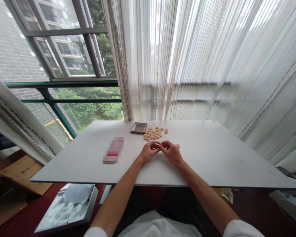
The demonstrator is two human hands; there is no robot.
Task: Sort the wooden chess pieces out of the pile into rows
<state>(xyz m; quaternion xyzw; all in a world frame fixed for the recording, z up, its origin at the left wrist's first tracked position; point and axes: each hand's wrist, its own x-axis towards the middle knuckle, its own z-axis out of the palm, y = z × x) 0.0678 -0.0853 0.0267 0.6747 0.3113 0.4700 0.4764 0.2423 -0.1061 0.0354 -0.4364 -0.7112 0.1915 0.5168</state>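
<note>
Both my hands rest together on the white table (212, 158), a little behind its middle. My left hand (149, 150) and my right hand (171, 150) have their fingers curled toward each other, pinching small round wooden pieces between them. One more round piece (178, 145) lies just right of my right hand. A cluster of several tan round wooden pieces (155, 133) lies on the table just beyond my hands. A small brown square box (139, 127) sits left of that cluster.
A flat pink box (114, 150) lies on the table to the left of my hands. Sheer striped curtains (199, 59) hang behind the table, beside a window (64, 49). A cardboard box (19, 171) and papers (69, 205) lie on the floor at left.
</note>
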